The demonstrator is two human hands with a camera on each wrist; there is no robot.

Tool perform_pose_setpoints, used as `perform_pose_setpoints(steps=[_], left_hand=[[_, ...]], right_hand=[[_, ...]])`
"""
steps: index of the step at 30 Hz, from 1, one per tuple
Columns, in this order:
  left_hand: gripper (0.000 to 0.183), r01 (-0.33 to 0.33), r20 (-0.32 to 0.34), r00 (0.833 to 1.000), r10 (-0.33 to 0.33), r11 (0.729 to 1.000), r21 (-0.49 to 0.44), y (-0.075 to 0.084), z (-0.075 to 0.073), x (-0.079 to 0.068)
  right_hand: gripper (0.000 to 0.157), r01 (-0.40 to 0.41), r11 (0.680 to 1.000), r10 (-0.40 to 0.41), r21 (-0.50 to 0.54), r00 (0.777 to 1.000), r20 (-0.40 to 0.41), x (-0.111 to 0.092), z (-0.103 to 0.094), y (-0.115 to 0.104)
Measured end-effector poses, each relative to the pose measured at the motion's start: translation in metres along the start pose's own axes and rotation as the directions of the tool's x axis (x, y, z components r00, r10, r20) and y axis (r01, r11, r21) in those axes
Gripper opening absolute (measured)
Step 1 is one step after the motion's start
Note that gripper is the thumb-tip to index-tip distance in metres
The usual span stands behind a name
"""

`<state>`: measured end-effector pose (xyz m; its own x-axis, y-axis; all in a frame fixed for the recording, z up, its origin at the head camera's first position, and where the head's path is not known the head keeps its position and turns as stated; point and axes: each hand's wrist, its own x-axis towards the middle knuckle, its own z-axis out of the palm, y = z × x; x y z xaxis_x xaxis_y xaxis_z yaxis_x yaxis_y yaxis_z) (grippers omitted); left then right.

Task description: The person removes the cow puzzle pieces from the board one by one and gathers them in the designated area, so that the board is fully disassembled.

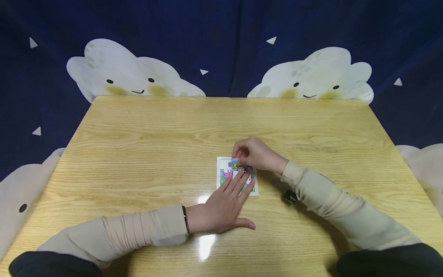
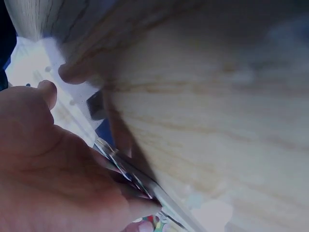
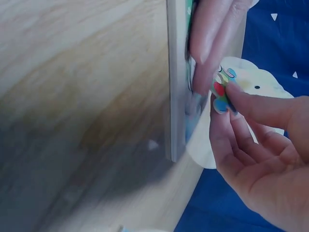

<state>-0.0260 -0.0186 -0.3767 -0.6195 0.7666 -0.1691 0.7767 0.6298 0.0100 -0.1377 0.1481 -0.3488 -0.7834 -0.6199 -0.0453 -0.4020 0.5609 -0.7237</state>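
Observation:
A small jigsaw puzzle board (image 1: 219,181) with a pale frame and a cartoon cow picture lies on the table. The fingers of my left hand (image 1: 226,206) are extended, their tips resting on the lower part of the picture, thumb spread to the side. Over the board's upper edge, my right hand (image 1: 257,154) pinches a colourful puzzle piece (image 3: 221,92) between thumb and fingers. In the right wrist view, this piece is tilted close to the left fingertips. The left wrist view shows the board's edge beneath the left hand. Part of the picture is hidden by both hands.
The wooden table (image 1: 155,134) extends around the board. Beside the right forearm is a dark object (image 1: 290,196), partly covered by the sleeve. A bit of blue (image 1: 282,157) shows behind the right wrist. A navy curtain (image 1: 221,34) with smiling clouds hangs behind the table.

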Motion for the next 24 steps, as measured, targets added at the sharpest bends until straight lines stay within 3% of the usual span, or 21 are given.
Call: perform_pose_setpoints(steps=[5,10,18,24], left_hand=[[0.099,-0.012,-0.006,1.000,0.012,1.000,-0.008,0.000,0.000,0.000],[0.098,-0.017,-0.011,1.000,0.016,1.000,-0.013,0.000,0.000,0.000],[0.097,-0.026,-0.028,0.999,0.026,0.999,-0.029,-0.002,0.000,0.000],[0.097,-0.033,-0.046,0.998,0.032,0.999,-0.023,-0.002,0.001,-0.002]], right_hand=[[0.012,-0.009,1.000,0.007,-0.029,0.999,-0.054,-0.011,-0.018,0.003],[0.012,-0.076,0.996,0.071,-0.046,0.992,-0.101,-0.033,-0.043,0.016],[0.010,-0.212,0.976,0.207,-0.048,0.974,-0.095,-0.072,-0.074,0.050],[0.011,-0.239,0.965,0.228,-0.106,0.968,-0.105,-0.095,-0.089,0.073]])
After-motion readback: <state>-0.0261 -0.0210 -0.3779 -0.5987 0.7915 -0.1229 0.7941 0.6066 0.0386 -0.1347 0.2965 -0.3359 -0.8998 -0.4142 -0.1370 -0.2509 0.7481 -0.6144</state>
